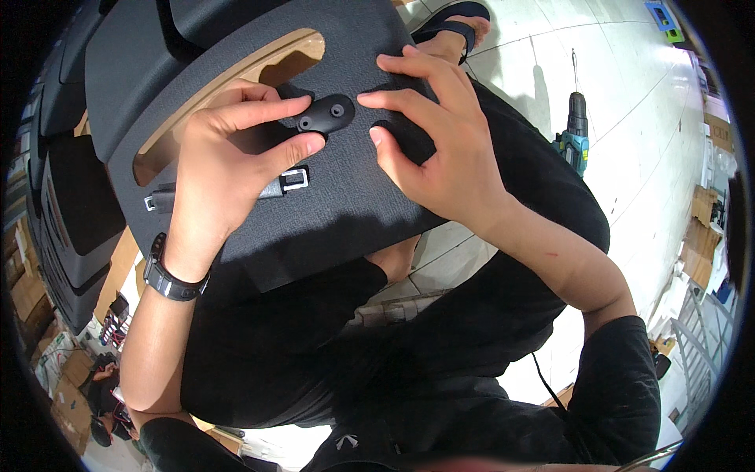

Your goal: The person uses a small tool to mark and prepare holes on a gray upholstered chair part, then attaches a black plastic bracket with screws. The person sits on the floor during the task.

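Between thumb and index finger, my left hand (228, 149) pinches a black oval plastic piece (329, 115) with two round holes, low over a dark textured panel (346, 185). Just right of that piece is my right hand (440, 134), its fingers spread and curved with nothing in them. A long slot with a wood-coloured inner edge (228, 82) runs through the panel beyond my left hand. Partly hidden under my left wrist, a black strap-like part (271, 189) lies on the panel, a metal loop showing at each end.
A teal and black power drill (576, 138) stands on the tiled floor (535, 47) to the right. Several dark moulded parts (79, 204) are stacked at the left. My sandalled foot (456, 31) is past the panel's far right corner. Cardboard boxes (704, 236) line the right side.
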The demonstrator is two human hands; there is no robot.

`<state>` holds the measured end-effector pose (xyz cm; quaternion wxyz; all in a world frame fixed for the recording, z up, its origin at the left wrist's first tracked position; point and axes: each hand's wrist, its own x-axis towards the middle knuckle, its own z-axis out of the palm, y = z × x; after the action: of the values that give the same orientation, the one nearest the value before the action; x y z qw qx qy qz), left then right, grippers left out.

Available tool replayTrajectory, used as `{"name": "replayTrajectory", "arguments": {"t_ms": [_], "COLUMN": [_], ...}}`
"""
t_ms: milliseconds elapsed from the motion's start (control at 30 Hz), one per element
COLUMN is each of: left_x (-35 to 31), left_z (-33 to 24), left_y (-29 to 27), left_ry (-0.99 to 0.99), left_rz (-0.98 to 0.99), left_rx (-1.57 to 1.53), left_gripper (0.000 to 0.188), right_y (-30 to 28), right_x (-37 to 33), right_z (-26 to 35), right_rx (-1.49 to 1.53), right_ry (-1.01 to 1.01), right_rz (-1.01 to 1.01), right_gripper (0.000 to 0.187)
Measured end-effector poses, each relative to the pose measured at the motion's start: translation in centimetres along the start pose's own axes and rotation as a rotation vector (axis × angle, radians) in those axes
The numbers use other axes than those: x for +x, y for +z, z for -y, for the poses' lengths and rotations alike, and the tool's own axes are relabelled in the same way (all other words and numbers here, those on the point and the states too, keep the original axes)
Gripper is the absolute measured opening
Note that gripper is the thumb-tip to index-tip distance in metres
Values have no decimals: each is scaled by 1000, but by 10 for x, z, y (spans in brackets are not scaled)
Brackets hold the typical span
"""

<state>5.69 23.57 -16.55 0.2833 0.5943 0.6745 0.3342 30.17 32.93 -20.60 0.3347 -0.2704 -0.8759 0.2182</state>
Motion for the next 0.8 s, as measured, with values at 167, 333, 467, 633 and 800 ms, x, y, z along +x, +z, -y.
{"name": "replayTrajectory", "arguments": {"t_ms": [167,333,467,633,800], "left_x": [-1,-1,-1,0,-1], "left_z": [1,1,2,-1,0], "left_y": [0,-2,-1,-3,-2], "left_ry": [-7,-2,4,-10,0], "left_rz": [5,-7,-11,-18,-41], "left_rx": [3,6,11,22,14], "left_gripper": [43,42,42,42,41], "right_y": [-1,-3,-1,-2,-1], "right_x": [-1,1,1,1,1], "right_z": [-1,4,4,6,6], "right_rx": [-23,-36,-58,-68,-50], "right_ry": [1,-18,-43,-28,-14], "right_rz": [14,48,68,61,57], "right_gripper": [35,40,41,40,38]}}
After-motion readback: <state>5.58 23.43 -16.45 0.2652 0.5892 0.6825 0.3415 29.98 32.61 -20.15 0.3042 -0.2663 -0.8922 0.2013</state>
